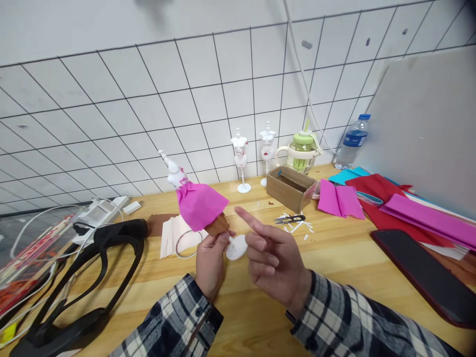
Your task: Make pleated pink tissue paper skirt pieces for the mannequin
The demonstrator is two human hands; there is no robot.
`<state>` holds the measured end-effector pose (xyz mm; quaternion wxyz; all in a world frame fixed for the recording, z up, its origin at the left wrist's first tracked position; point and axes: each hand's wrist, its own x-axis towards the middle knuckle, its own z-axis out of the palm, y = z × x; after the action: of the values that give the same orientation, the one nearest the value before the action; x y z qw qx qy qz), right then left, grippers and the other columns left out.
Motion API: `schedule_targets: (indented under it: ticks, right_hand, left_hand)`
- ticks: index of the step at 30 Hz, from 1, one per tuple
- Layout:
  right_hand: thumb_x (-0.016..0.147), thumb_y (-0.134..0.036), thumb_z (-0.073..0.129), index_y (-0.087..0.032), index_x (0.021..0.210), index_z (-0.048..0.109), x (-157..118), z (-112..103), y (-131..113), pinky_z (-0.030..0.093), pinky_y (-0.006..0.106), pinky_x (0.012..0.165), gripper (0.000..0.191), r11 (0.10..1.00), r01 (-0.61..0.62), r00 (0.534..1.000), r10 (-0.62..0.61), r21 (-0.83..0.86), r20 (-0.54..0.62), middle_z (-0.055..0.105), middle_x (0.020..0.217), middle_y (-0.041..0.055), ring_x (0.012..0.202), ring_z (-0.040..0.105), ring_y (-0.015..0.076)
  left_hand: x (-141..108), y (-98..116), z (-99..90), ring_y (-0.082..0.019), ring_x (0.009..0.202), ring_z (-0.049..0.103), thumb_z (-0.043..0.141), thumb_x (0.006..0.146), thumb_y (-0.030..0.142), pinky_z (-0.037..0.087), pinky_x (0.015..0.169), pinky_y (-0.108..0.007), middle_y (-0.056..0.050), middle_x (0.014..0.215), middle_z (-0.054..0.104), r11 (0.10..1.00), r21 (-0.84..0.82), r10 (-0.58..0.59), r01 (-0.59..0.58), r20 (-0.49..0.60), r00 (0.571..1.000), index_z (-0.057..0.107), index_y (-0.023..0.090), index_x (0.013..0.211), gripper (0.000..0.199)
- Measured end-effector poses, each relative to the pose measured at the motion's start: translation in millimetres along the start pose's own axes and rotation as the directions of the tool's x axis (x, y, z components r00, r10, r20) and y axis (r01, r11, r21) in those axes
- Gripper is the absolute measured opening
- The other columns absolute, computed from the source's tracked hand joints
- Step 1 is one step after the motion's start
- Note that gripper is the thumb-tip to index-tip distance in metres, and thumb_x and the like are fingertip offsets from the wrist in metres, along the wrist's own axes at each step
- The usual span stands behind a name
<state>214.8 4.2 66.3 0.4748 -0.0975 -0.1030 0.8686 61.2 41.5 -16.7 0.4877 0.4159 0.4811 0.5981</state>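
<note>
Plaid sleeves [342, 317], left hand [211, 260] pinching pink-skirted dress form [199, 203], right hand [277, 255] half-curled, forefinger extended, wooden bench [167, 282], black-gridded white wall [232, 62].

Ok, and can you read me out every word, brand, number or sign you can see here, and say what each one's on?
No text reads clearly enough to quote.
Blue label on the clear bottle: print too small and blurred to read.
Red-and-white packaging at the left edge: markings too blurred to read.
Phone: dark screen, no text visible.
</note>
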Motion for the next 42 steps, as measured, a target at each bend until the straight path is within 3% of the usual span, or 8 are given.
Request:
schedule_targets:
  ticks: [2, 4, 9, 14, 21, 28, 38, 42]
  right_hand:
    - [0.081, -0.016, 0.056, -0.022, 0.112, 0.056, 6.5, -3.0, 4.2, 0.023, 0.011, 0.035, 0.032, 0.997, 0.044, 0.979, -0.054, -0.056, -0.199, 0.049, 0.051, -0.0106, 0.034, 0.029, 0.0023]
    - [0.079, -0.015, 0.058, -0.021, 0.114, 0.055, 12.6, -7.0, 9.5, 0.023, 0.011, 0.035, 0.035, 0.992, -0.038, 0.962, 0.005, -0.12, -0.272, 0.05, 0.053, -0.0099, 0.034, 0.031, 0.0018]
    - [0.078, -0.017, 0.063, -0.022, 0.117, 0.052, 17.4, -13.1, 15.9, 0.022, 0.011, 0.035, 0.041, 0.966, -0.14, 0.972, 0.092, -0.218, -0.215, 0.054, 0.058, -0.0096, 0.034, 0.032, 0.0008]
    - [0.08, -0.018, 0.065, -0.02, 0.089, 0.05, 18.0, -18.1, 13.5, 0.021, 0.007, 0.035, 0.018, 0.981, -0.16, 0.98, 0.145, -0.107, -0.139, 0.051, 0.058, -0.0102, 0.035, 0.03, -0.0012]
    - [0.084, -0.017, 0.063, -0.019, 0.081, 0.047, 18.3, -25.2, 14.3, 0.024, 0.008, 0.034, 0.017, 0.986, -0.16, 0.987, 0.16, -0.045, -0.002, 0.052, 0.059, -0.0093, 0.035, 0.029, -0.0003]
    - [0.091, -0.02, 0.056, -0.015, 0.069, 0.046, 19.3, -26.4, 12.8, 0.03, 0.008, 0.035, 0.025, 0.976, -0.202, 0.979, 0.201, 0.084, 0.022, 0.048, 0.054, -0.0092, 0.035, 0.028, -0.0009]
    - [0.085, -0.018, 0.063, -0.018, 0.086, 0.053, 19.1, -26.7, 20.4, 0.035, 0.008, 0.034, 0.01, 0.999, -0.037, 0.995, 0.04, -0.038, 0.095, 0.055, 0.061, -0.0094, 0.035, 0.031, 0.0008]
    - [0.085, -0.019, 0.062, -0.02, 0.084, 0.053, 16.5, -27.1, 21.2, 0.041, 0.011, 0.033, 0.009, 0.997, -0.017, 0.976, 0.032, -0.075, 0.217, 0.055, 0.058, -0.0103, 0.033, 0.024, 0.0022]
  left_hand:
    - [4.5, 0.3, -0.9, -0.016, 0.079, 0.063, 0.077, 0.07, 0.045, 0.049, 0.074, -0.027, -0.007, 0.085, 0.072, 0.998, -0.06, 0.005, -0.009, -0.07, 0.998, 0.072, 0.011, 0.088, 0.039]
    - [5.9, 1.3, -1.4, -0.015, 0.08, 0.063, 0.08, 0.066, 0.044, 0.048, 0.074, -0.025, -0.007, 0.086, 0.072, 0.995, -0.096, -0.005, -0.004, -0.099, 0.995, 0.072, 0.011, 0.087, 0.04]
    - [-1.1, 5.7, 2.4, -0.012, 0.063, 0.059, 0.083, 0.061, 0.041, 0.045, 0.061, -0.023, -0.002, 0.072, 0.07, 0.994, -0.096, -0.061, 0.055, -0.063, 0.996, 0.071, 0.012, 0.077, 0.035]
    - [-7.7, 6.8, 5.1, -0.011, 0.054, 0.055, 0.082, 0.061, 0.04, 0.042, 0.053, -0.022, 0.001, 0.062, 0.066, 0.992, -0.046, -0.116, 0.116, -0.006, 0.993, 0.067, 0.012, 0.071, 0.033]
    - [-9.0, 1.6, 4.2, -0.011, 0.055, 0.054, 0.08, 0.064, 0.04, 0.043, 0.052, -0.021, 0.0, 0.064, 0.066, 0.996, 0.02, -0.09, 0.089, 0.017, 0.996, 0.068, 0.012, 0.073, 0.031]
    - [-11.6, -1.3, 3.0, -0.01, 0.051, 0.051, 0.079, 0.062, 0.036, 0.04, 0.048, -0.021, 0.0, 0.056, 0.061, 0.99, 0.077, -0.117, 0.114, 0.03, 0.993, 0.063, 0.012, 0.062, 0.029]
    - [-12.1, -4.3, 4.8, -0.009, 0.049, 0.047, 0.078, 0.066, 0.039, 0.04, 0.048, -0.02, 0.002, 0.055, 0.057, 0.994, 0.058, -0.104, 0.097, 0.123, 0.987, 0.063, 0.013, 0.067, 0.03]
    - [-13.6, -5.2, 3.3, -0.008, 0.052, 0.044, 0.077, 0.065, 0.033, 0.04, 0.051, -0.02, 0.004, 0.055, 0.054, 0.993, 0.096, -0.075, 0.062, 0.145, 0.987, 0.059, 0.013, 0.06, 0.028]
